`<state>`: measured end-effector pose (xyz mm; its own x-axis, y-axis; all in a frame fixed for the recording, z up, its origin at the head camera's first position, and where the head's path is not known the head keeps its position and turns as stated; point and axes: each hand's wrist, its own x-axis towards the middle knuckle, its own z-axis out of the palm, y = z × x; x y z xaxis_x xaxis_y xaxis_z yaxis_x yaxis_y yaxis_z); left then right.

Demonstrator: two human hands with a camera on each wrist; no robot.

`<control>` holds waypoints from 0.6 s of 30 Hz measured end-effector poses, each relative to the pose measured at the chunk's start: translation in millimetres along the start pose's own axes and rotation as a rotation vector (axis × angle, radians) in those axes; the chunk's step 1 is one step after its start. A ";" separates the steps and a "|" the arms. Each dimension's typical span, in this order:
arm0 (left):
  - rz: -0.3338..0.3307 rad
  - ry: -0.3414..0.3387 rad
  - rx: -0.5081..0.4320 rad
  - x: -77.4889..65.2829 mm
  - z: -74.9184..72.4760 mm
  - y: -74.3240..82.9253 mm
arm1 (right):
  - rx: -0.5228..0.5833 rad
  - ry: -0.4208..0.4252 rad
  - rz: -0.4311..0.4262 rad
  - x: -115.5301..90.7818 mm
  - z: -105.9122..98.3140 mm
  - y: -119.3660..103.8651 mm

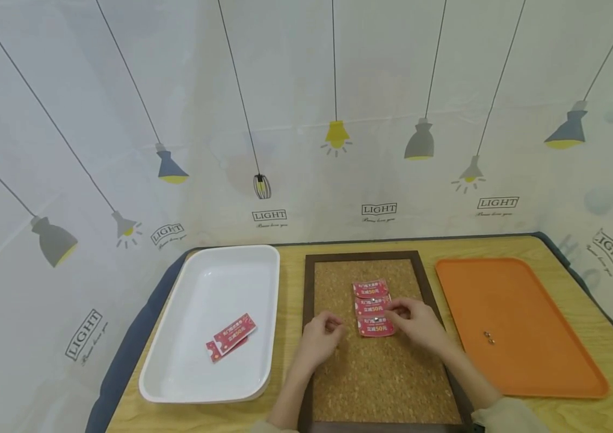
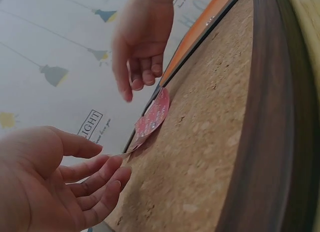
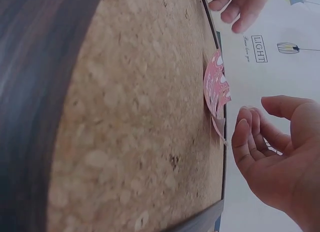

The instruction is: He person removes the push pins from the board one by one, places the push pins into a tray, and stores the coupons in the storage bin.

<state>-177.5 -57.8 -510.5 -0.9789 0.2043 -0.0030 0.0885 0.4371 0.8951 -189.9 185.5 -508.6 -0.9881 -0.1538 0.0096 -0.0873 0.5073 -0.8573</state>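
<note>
**Left hand (image 1: 323, 337) and right hand (image 1: 417, 322) flank pinned coupons (image 1: 368, 308)**

The left hand's fingers are loosely bent, thumb apart, holding nothing. The right hand, also slack and without a grip, hovers by the coupons' right edge. Three red coupons form an overlapping column on a dark-framed cork board (image 1: 338, 385), small metal pins (image 1: 376, 319) at the overlaps. Leftward, a white tray (image 1: 225, 282) holds two loose coupons (image 1: 236, 334); rightward, an orange tray (image 1: 533, 337) carries tiny metal pieces (image 1: 488, 337).

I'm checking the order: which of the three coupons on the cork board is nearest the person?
The column's bottom coupon, with bare cork on its near side; the middle coupon and top coupon lie beyond.
</note>
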 end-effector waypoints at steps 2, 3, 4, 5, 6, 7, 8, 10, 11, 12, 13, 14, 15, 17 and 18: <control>-0.009 -0.017 -0.014 1.7 4.6 -0.6 | 0.003 -0.005 -0.009 1.6 2.8 -0.7; -0.019 -0.025 -0.018 2.4 6.8 -0.9 | 0.005 -0.007 -0.017 2.4 4.1 -0.6; -0.023 -0.032 -0.024 3.3 8.7 -1.5 | 0.009 -0.008 -0.021 3.4 5.6 -0.3; -0.029 -0.037 -0.029 4.0 10.6 -1.8 | 0.013 -0.007 -0.023 4.6 7.1 0.0; -0.028 -0.041 -0.026 4.7 12.4 -2.5 | 0.014 -0.005 -0.022 5.5 8.6 0.6; -0.030 -0.044 -0.027 5.4 14.0 -3.0 | 0.010 -0.003 -0.023 6.4 10.0 1.2; -0.029 -0.046 -0.026 6.1 15.5 -3.7 | 0.009 0.000 -0.021 7.1 11.1 1.7; -0.029 -0.050 -0.034 7.8 18.4 -5.1 | 0.004 0.006 -0.016 7.7 13.4 1.6; -0.029 -0.051 -0.038 8.6 19.8 -5.6 | 0.000 0.009 -0.012 8.0 14.4 1.5; -0.031 -0.051 -0.046 9.7 21.2 -6.2 | -0.005 0.011 -0.007 8.1 15.3 1.4; -0.031 -0.047 -0.051 10.8 22.6 -6.7 | -0.011 0.012 -0.004 8.2 16.1 1.5; -0.026 -0.042 -0.056 11.9 24.1 -6.8 | -0.019 0.014 0.004 8.3 16.9 1.8; -0.025 -0.040 -0.059 13.3 25.7 -7.2 | -0.028 0.014 0.010 8.3 17.7 1.9; -0.022 -0.031 -0.060 16.1 28.8 -7.1 | -0.046 0.019 0.025 8.7 19.0 2.7; -0.018 -0.025 -0.050 17.6 30.6 -7.3 | -0.058 0.025 0.031 8.9 19.7 3.2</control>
<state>-189.8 -30.6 -530.7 -0.9753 0.2187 -0.0302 0.0606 0.3970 0.9158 -196.4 169.1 -521.4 -0.9932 -0.1164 -0.0032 -0.0629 0.5597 -0.8263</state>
